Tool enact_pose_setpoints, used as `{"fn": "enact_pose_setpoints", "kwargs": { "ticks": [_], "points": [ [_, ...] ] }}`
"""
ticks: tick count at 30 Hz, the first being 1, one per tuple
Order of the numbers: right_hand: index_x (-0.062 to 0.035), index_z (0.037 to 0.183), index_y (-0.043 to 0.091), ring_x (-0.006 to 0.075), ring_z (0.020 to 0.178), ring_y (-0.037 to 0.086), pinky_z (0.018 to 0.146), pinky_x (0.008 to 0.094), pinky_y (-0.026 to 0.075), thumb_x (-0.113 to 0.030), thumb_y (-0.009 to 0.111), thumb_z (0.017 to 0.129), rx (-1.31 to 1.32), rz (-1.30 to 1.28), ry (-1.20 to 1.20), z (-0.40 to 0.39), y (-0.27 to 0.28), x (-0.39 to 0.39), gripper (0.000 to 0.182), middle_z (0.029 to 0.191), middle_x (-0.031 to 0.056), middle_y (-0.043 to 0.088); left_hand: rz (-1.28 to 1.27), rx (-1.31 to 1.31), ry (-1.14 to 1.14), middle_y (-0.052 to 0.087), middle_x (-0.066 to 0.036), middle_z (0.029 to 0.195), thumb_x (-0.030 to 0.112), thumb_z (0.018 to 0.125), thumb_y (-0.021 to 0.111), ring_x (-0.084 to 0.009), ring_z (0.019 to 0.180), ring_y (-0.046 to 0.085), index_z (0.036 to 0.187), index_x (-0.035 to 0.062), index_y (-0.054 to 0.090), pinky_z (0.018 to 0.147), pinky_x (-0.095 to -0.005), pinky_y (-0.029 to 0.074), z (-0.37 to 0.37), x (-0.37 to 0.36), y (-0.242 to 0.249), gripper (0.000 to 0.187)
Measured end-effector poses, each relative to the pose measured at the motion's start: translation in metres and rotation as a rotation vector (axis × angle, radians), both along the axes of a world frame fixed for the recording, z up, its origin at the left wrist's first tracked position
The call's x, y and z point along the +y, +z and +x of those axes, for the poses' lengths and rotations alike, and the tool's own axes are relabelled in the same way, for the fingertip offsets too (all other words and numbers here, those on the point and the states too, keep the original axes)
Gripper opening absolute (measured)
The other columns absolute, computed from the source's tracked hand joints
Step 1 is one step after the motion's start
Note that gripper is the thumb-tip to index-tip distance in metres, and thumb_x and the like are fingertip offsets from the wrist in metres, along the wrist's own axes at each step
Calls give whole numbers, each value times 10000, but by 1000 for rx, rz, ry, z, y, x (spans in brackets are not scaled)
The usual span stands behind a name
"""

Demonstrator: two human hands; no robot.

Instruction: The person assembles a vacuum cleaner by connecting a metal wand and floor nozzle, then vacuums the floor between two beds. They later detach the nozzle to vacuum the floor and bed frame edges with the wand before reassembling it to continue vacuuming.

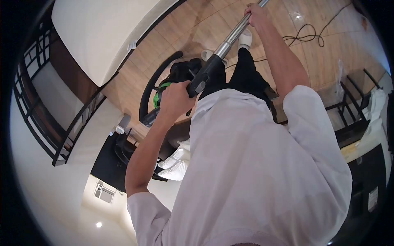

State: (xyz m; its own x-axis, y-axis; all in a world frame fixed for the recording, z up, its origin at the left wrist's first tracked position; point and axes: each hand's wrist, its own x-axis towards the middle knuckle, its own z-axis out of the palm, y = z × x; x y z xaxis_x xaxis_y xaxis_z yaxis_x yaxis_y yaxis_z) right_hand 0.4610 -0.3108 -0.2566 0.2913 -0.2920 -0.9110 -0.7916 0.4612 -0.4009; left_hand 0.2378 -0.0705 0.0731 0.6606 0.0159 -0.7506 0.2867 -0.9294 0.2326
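Observation:
My left hand (176, 98) is closed around the black handle end of a vacuum wand, by the hose connection. Higher in the view, my right hand (257, 15) wraps round the upper part of the metal tube (234, 36). The wand slants from lower left to upper right across my body, and its far end is out of view. A black hose (147, 88) curves beside my left hand. Behind the handle sits a black and green vacuum body (180, 71), partly hidden by my left hand and the wand.
A white-covered bed (98, 33) stands at the upper left. A dark cable (305, 37) lies looped on the tiled floor (213, 24) at the upper right. Black metal furniture legs (349, 96) stand at the right, and white pillows (176, 164) are at the lower left.

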Motion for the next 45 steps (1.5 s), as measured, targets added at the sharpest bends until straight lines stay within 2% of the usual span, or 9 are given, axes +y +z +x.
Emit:
{"fn": "enact_pose_setpoints", "kwargs": {
  "ticks": [11, 13, 17, 20, 23, 28, 38, 43, 45],
  "points": [
    [56, 997, 670, 310, 609, 598, 563, 466, 492, -116, 563, 911, -115, -262, 331, 17, -61, 9, 221, 727, 154, 619, 176, 106, 72, 724, -237, 847, 159, 767, 705, -423, 842, 714, 1035, 38, 755, 780, -492, 577, -13, -40, -4, 298],
    [16, 1067, 697, 321, 705, 662, 578, 480, 504, -132, 594, 905, -339, -743, 1775, 21, -60, -2, 243, 860, 202, 680, 148, 64, 97, 726, -234, 846, 188, 773, 722, -422, 844, 714, 1023, 26, 751, 776, -485, 575, -13, -37, -1, 299],
    [0, 905, 707, 291, 732, 698, 610, 457, 544, -107, 652, 838, -402, -674, 1586, 36, -49, 6, 137, 810, 188, 698, -98, 112, 300, 728, -219, 828, 336, 786, 798, -398, 833, 724, 1026, -11, 736, 763, -458, 566, 5, -38, 14, 426],
    [-12, 784, 714, 269, 751, 725, 634, 440, 574, -87, 695, 789, -478, -607, 1522, 42, -43, 11, 77, 773, 177, 711, -373, 278, 546, 611, -35, 650, 389, 889, 788, -120, 585, 592, 974, 16, 646, 572, -278, 501, 3, -33, 13, 409],
    [-20, 699, 639, 277, 653, 689, 558, 422, 566, -26, 672, 810, -127, 27, 465, 43, -3, 31, 116, 708, 147, 673, -726, 546, 872, 595, -34, 676, 391, 939, 749, -125, 575, 591, 877, 48, 581, 530, -281, 479, 7, -32, -9, 387],
    [6, 789, 558, 247, 455, 539, 413, 401, 470, -66, 645, 854, -112, 455, 86, 31, 1, 35, 130, 597, 100, 531, -741, 609, 988, 529, -17, 619, 339, 947, 727, -119, 474, 494, 832, 59, 544, 459, -300, 415, 26, -49, -24, 354],
    [6, 774, 587, 254, 450, 548, 395, 414, 448, -47, 576, 865, 36, 124, 148, 62, -54, 51, 105, 598, 131, 541, -320, 230, 664, 557, -58, 565, 358, 909, 694, -150, 443, 546, 796, -11, 593, 451, -335, 425, 57, -113, -31, 400],
    [-8, 640, 577, 259, 463, 590, 397, 422, 458, -48, 604, 854, -781, -190, 1250, 99, -58, 17, 219, 581, 134, 575, -224, 16, 488, 555, -47, 556, 348, 915, 680, -153, 437, 553, 832, -19, 617, 425, -333, 411, 73, -140, -64, 382],
    [6, 745, 613, 269, 498, 621, 413, 422, 476, -124, 635, 894, -556, -138, 1047, 109, -79, 42, 199, 636, 147, 612, -187, 29, 512, 597, -76, 579, 371, 903, 687, -179, 455, 565, 857, -38, 652, 454, -373, 446, 87, -147, -60, 413]
  ]
}}
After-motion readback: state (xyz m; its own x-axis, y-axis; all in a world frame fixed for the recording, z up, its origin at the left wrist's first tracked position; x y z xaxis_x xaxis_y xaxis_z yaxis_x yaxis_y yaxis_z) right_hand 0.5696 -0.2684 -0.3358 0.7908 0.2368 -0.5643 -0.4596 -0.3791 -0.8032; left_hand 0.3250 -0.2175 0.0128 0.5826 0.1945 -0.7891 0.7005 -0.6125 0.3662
